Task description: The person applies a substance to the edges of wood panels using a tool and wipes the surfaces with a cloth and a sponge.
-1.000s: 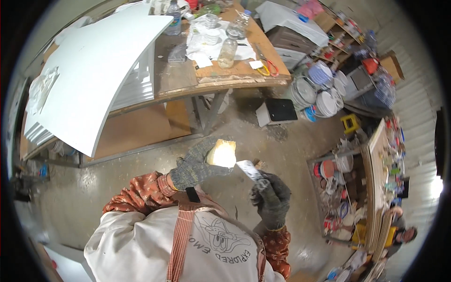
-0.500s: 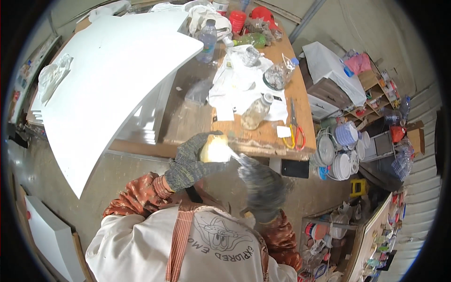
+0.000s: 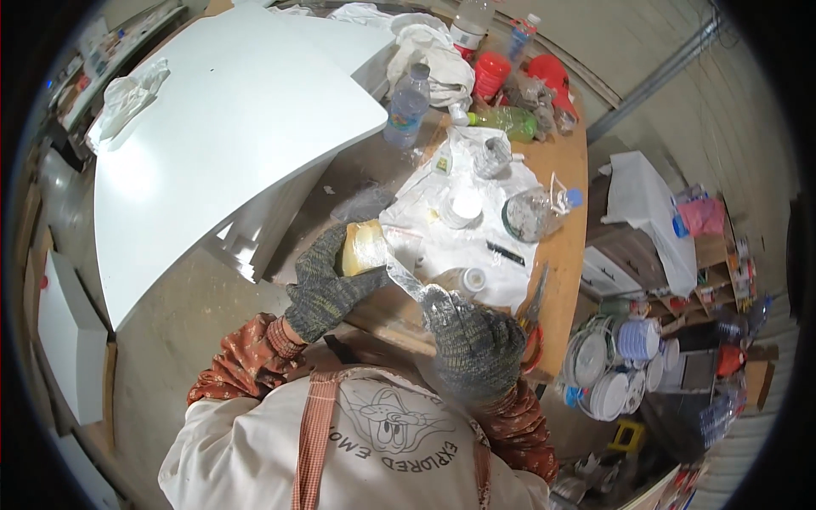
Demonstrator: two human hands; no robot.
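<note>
In a dark knitted glove, my left hand is closed round a yellowish block with white paste on its face. My right hand, gloved alike and smeared white at the fingertips, grips a thin paste-covered spatula. The spatula's far end meets the right side of the block; its handle is hidden in the glove. Just beyond my right hand is a clear bottle on a white cloth. Scissors with red-and-yellow handles lie to the right of that hand.
A large white panel juts out on the left with a pointed corner toward me. On the wooden bench stand a white tub, a cut clear bottle, a green bottle and a blue-capped bottle. Buckets crowd the floor at right.
The view has shifted, so the bench things sit farther right and lower. My right hand, blurred before, is now sharp, and the spatula still touches the block. The glare on the block has faded.
</note>
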